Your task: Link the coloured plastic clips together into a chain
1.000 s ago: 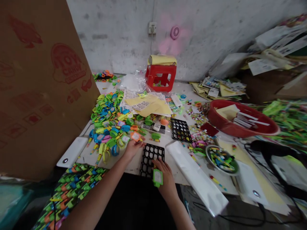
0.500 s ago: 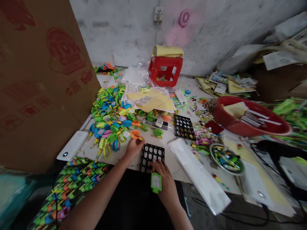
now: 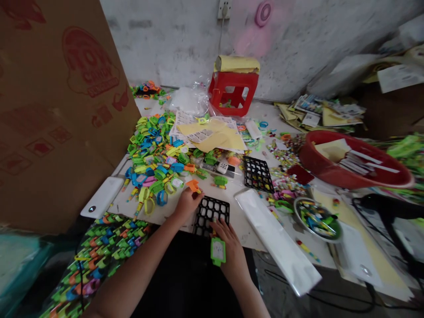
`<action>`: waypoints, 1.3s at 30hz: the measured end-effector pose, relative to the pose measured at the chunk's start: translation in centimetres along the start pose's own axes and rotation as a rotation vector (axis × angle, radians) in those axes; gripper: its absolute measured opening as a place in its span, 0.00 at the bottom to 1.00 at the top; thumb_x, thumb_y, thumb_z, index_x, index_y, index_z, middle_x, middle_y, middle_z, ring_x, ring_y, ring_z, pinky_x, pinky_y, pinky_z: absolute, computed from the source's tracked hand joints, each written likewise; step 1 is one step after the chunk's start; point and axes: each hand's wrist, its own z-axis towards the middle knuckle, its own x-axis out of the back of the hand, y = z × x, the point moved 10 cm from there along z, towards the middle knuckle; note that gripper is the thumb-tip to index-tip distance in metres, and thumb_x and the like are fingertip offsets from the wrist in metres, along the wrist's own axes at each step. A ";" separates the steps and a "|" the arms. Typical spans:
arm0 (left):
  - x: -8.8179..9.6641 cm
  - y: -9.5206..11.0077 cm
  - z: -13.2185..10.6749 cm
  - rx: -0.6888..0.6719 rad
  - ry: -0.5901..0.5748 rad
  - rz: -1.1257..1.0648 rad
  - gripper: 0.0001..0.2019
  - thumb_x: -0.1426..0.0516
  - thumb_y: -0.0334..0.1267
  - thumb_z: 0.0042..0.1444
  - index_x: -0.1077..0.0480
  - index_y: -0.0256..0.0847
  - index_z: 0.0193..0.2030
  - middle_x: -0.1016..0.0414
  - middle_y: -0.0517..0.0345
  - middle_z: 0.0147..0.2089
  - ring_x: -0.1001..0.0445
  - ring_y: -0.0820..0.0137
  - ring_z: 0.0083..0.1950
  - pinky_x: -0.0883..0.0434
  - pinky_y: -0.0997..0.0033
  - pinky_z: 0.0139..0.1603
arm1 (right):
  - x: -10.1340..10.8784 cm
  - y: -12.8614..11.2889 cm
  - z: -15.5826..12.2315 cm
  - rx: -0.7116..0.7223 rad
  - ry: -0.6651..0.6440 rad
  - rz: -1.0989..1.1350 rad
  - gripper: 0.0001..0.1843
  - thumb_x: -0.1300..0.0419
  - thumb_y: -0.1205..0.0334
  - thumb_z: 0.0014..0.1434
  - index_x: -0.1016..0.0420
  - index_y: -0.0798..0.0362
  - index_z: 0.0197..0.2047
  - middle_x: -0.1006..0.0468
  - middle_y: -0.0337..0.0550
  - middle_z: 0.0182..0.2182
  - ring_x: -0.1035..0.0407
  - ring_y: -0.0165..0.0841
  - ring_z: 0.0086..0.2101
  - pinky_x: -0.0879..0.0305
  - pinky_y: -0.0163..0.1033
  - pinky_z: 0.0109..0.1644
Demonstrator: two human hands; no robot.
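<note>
The orange watch (image 3: 193, 186) had turned, clamped by our left fingers (image 3: 198, 200); right fingers (image 3: 226, 227) gripped a green watch (image 3: 217, 250). Arranged rows (image 3: 121, 252) lay lower left; a loose pile (image 3: 155, 163) remained centre-left.

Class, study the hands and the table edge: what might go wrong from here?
The white packet juts past the near edge of the table, so a knock might tip it off. The green toy watch in the right hand is beyond that edge and could drop if the grip loosens.
</note>
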 end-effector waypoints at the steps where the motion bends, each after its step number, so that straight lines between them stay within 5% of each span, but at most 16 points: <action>1: 0.0 0.2 0.2 0.001 -0.017 0.047 0.06 0.40 0.37 0.54 0.27 0.37 0.35 0.23 0.54 0.34 0.25 0.68 0.35 0.30 0.69 0.40 | 0.0 0.0 0.0 -0.002 -0.002 0.003 0.22 0.51 0.71 0.61 0.31 0.53 0.57 0.31 0.52 0.59 0.43 0.45 0.62 0.42 0.60 0.63; 7: -0.4 1.5 1.2 0.000 -0.123 0.313 0.07 0.36 0.37 0.50 0.27 0.36 0.28 0.24 0.54 0.28 0.27 0.67 0.30 0.33 0.70 0.35 | 0.0 0.1 -0.2 -0.002 -0.002 0.024 0.26 0.50 0.75 0.57 0.32 0.53 0.58 0.32 0.51 0.60 0.44 0.44 0.63 0.43 0.59 0.64; 14: -1.1 2.4 0.3 -0.012 -0.161 0.472 0.06 0.40 0.37 0.56 0.26 0.36 0.33 0.23 0.51 0.33 0.26 0.66 0.36 0.34 0.69 0.39 | -0.5 0.6 -0.3 -0.020 -0.017 0.036 0.27 0.50 0.75 0.56 0.33 0.54 0.59 0.33 0.52 0.61 0.45 0.44 0.63 0.45 0.59 0.65; 21: -1.7 2.2 -0.1 -0.001 -0.146 0.510 0.07 0.42 0.38 0.58 0.27 0.37 0.37 0.24 0.49 0.37 0.26 0.64 0.39 0.33 0.68 0.42 | 0.2 0.3 0.1 -0.015 -0.005 0.044 0.24 0.50 0.72 0.58 0.31 0.54 0.57 0.31 0.52 0.59 0.42 0.44 0.62 0.43 0.58 0.64; 29: 0.4 2.5 -1.5 -0.019 -0.121 0.442 0.05 0.38 0.37 0.53 0.27 0.39 0.30 0.26 0.54 0.30 0.28 0.66 0.34 0.34 0.69 0.38 | 1.6 -0.5 -0.1 -0.024 0.055 0.131 0.16 0.50 0.66 0.63 0.27 0.49 0.51 0.22 0.46 0.50 0.31 0.41 0.54 0.41 0.54 0.61; 34: 1.9 1.7 -3.0 -0.019 -0.130 0.366 0.08 0.36 0.40 0.51 0.27 0.38 0.29 0.28 0.57 0.28 0.30 0.68 0.31 0.35 0.70 0.35 | 4.4 2.6 3.0 -0.234 0.224 0.391 0.16 0.45 0.47 0.60 0.24 0.50 0.37 0.19 0.44 0.32 0.25 0.38 0.35 0.32 0.44 0.46; 39: 1.6 2.0 -3.7 -0.061 -0.176 0.266 0.04 0.38 0.34 0.53 0.25 0.38 0.36 0.26 0.58 0.33 0.29 0.69 0.34 0.33 0.72 0.38 | 2.1 2.5 8.3 -0.229 0.039 0.652 0.17 0.45 0.46 0.58 0.25 0.50 0.36 0.20 0.40 0.31 0.27 0.35 0.33 0.31 0.37 0.39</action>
